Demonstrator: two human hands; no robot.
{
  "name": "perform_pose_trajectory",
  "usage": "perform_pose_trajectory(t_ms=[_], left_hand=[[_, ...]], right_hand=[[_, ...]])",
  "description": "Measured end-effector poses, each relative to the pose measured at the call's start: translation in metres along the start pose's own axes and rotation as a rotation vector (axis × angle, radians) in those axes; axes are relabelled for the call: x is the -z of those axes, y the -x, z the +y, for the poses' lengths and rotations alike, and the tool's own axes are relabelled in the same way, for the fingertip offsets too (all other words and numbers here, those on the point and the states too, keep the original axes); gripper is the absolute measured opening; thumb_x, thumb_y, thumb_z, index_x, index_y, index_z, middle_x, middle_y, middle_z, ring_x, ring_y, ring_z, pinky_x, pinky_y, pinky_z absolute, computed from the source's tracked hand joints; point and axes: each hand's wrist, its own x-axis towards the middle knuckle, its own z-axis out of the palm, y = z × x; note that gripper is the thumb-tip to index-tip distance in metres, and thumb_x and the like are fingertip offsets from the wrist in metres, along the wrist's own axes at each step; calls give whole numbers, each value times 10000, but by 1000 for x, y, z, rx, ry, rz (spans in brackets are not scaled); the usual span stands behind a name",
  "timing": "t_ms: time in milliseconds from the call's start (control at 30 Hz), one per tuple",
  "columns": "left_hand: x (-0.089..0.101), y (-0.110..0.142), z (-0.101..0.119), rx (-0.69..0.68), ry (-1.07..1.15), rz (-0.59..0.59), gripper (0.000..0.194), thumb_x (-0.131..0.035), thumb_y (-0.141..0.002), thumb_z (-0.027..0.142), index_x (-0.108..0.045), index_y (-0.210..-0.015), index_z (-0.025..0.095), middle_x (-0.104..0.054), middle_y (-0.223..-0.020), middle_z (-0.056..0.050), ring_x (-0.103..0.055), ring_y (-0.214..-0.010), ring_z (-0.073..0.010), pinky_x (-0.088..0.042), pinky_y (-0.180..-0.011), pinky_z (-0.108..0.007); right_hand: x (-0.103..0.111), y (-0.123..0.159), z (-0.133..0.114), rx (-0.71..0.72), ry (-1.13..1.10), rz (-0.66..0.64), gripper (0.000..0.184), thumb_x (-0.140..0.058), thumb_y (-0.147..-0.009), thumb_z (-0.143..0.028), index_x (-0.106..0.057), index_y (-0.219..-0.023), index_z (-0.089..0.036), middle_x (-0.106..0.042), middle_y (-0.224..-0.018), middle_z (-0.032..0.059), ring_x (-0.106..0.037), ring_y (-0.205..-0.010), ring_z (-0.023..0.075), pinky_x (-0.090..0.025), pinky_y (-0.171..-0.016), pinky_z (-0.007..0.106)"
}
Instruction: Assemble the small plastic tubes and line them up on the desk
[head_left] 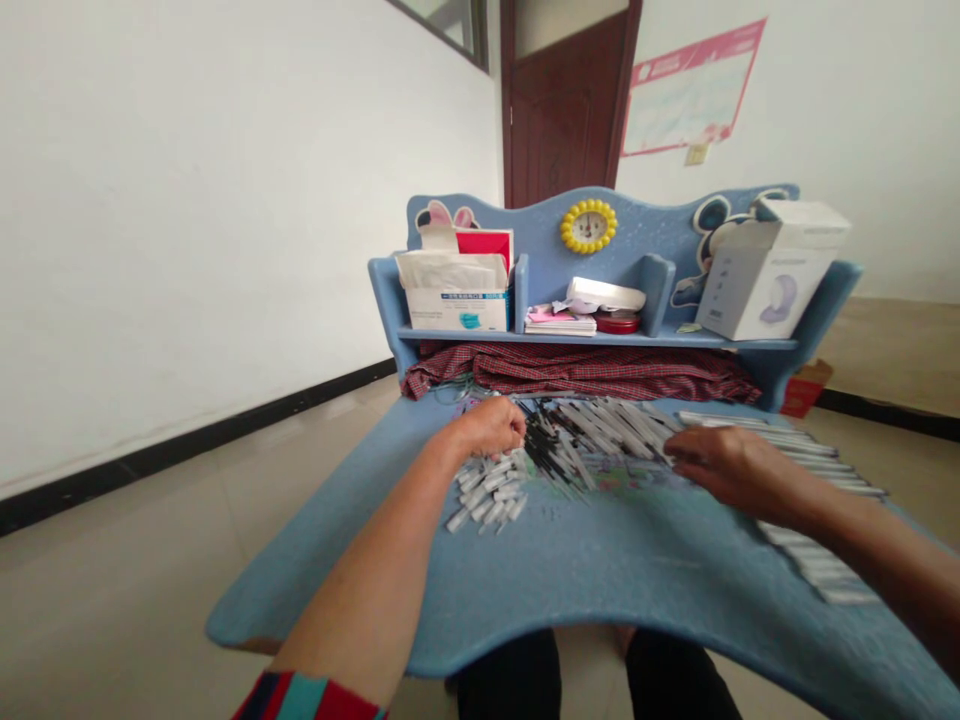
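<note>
My left hand (489, 427) rests knuckles-up on the blue desk (570, 580), fingers curled shut at the edge of a heap of black refills and pen parts (592, 435); what it pinches is hidden. Just below it lies a cluster of several small clear caps (489, 493). My right hand (724, 465) lies palm-down over the right side of the heap, fingers bent toward the parts, their tips out of sight. A long row of clear pen barrels (806, 500) runs along the desk's right side, under and beyond my right forearm.
A red checked cloth (577, 370) lies at the back of the desk under a shelf. The shelf holds a mask box (457, 300), booklets (559, 320), a red tin, and a white carton (765, 270). A brown door (562, 110) stands behind; tiled floor lies left.
</note>
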Motion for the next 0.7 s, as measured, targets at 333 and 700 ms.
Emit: perform_pose_trajectory(t_ms=[333, 700], left_hand=[[-1, 0, 3, 3, -141, 22, 113, -481, -573, 100, -583, -568, 150, -474, -454, 35, -444, -394, -102, -325, -394, -199], [-1, -4, 0, -36, 2, 89, 121, -537, -692, 197, -616, -630, 129, -585, -512, 5, -456, -375, -86, -316, -389, -198]], right_hand=[[-29, -53, -94, -192, 16, -343, 281, -491, -769, -340, -694, -815, -152, -679, -828, 154, -640, -768, 264, -429, -617, 316], [-15, -49, -88, -366, -194, -432, 260, -432, -734, -220, -657, -649, -121, -623, -521, 85, -565, -452, 144, -379, -477, 236]])
